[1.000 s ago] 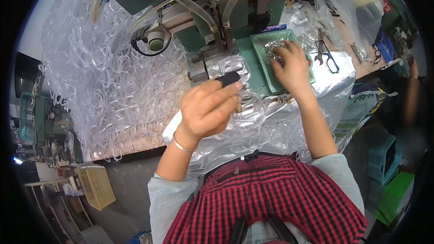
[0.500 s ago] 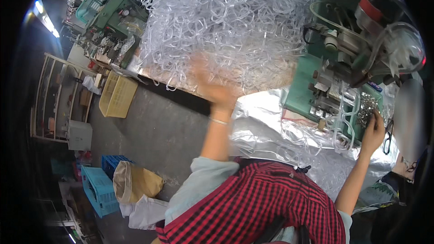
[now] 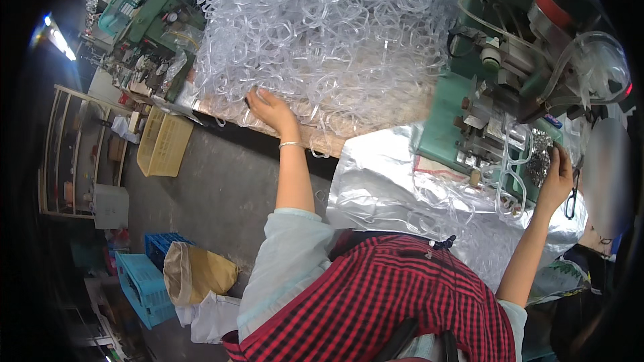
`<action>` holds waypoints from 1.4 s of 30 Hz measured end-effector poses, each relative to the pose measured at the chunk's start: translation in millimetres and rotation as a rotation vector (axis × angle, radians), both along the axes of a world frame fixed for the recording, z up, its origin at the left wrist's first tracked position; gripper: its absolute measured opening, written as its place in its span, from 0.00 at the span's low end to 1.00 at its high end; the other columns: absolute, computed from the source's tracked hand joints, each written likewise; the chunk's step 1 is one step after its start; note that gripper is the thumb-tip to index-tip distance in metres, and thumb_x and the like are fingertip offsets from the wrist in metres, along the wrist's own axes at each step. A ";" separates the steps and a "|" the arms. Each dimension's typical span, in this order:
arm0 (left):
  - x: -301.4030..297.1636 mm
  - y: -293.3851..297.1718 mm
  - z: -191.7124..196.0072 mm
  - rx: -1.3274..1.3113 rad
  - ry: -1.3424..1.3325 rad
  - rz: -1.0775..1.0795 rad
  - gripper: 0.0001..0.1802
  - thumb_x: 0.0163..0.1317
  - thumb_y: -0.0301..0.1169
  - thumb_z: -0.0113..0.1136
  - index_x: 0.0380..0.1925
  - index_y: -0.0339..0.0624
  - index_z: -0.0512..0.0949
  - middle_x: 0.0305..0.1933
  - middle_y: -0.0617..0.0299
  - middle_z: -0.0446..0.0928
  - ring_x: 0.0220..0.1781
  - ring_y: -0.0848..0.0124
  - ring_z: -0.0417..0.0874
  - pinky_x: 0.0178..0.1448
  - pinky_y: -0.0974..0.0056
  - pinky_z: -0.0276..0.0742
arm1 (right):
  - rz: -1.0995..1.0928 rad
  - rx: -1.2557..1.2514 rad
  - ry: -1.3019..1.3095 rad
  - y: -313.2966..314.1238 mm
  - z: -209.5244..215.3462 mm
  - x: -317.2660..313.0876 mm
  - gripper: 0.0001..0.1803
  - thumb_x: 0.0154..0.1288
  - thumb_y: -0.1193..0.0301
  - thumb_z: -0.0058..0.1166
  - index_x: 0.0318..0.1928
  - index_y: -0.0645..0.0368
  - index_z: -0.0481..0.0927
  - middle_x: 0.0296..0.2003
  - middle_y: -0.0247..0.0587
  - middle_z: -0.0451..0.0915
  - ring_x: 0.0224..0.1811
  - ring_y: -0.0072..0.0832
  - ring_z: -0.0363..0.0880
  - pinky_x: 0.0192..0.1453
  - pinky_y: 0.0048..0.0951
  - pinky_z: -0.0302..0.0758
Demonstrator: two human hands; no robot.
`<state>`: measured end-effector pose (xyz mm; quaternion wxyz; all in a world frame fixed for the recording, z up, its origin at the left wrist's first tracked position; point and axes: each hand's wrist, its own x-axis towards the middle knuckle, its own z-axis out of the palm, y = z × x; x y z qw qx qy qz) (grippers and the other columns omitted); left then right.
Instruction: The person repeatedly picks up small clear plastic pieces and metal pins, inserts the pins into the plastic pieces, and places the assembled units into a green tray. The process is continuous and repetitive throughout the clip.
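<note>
A large heap of clear plastic eyeglass frames (image 3: 322, 33) covers the bench in front of me. At the heap's near left edge is my left hand (image 3: 272, 112), its fingers loosely bent and apart, touching the outer frames; I see nothing held in it. Over on the right, my right hand (image 3: 557, 177) is at the side of a green tray of small shiny metal parts (image 3: 540, 154). Its fingers are bent together, and whatever sits between the fingertips is too small to make out. One clear eyeglass frame (image 3: 515, 184) hangs at the green machine (image 3: 443, 117), just left of that hand.
Silver foil sheeting (image 3: 376, 174) drapes the bench front, with more clear frames near my lap. Dark scissors (image 3: 571, 202) lie right of my right hand. On the floor at left are a yellow crate (image 3: 164, 144), a blue crate (image 3: 144, 288) and a tan sack (image 3: 201, 275).
My left hand has moved left along the heap's near edge and is no longer blurred. The right hand stays at the metal parts, its fingers slightly shifted. The view has turned slightly.
</note>
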<state>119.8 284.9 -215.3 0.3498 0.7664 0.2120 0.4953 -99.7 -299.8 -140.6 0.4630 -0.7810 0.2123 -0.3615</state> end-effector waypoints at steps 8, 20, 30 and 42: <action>-40.7 -48.6 63.1 0.465 0.196 -0.246 0.11 0.61 0.32 0.63 0.40 0.37 0.84 0.50 0.52 0.80 0.56 0.52 0.75 0.63 0.50 0.68 | -0.064 -0.085 0.071 15.3 6.0 -37.2 0.12 0.66 0.76 0.59 0.48 0.65 0.85 0.44 0.41 0.86 0.47 0.26 0.82 0.56 0.26 0.75; -33.9 -82.6 79.5 0.576 0.317 -0.393 0.12 0.64 0.30 0.59 0.42 0.33 0.76 0.43 0.47 0.79 0.50 0.52 0.78 0.57 0.55 0.71 | 0.394 0.291 -0.242 103.5 90.8 39.2 0.26 0.55 0.78 0.62 0.56 0.64 0.73 0.36 0.39 0.84 0.41 0.21 0.81 0.52 0.25 0.74; -94.6 -276.0 220.5 -0.096 -0.399 -1.451 0.10 0.73 0.23 0.51 0.52 0.35 0.69 0.51 0.52 0.76 0.50 0.66 0.82 0.56 0.63 0.78 | 0.406 0.419 -0.230 113.9 103.0 38.1 0.38 0.53 0.78 0.65 0.65 0.72 0.65 0.32 0.37 0.84 0.40 0.19 0.79 0.53 0.21 0.72; -129.6 -291.9 175.1 0.509 -0.475 -1.709 0.11 0.49 0.21 0.65 0.35 0.41 0.81 0.46 0.54 0.85 0.33 0.62 0.83 0.32 0.61 0.80 | -0.106 -0.608 0.241 44.3 42.1 -7.5 0.15 0.55 0.72 0.64 0.45 0.57 0.85 0.53 0.49 0.81 0.61 0.44 0.75 0.66 0.42 0.70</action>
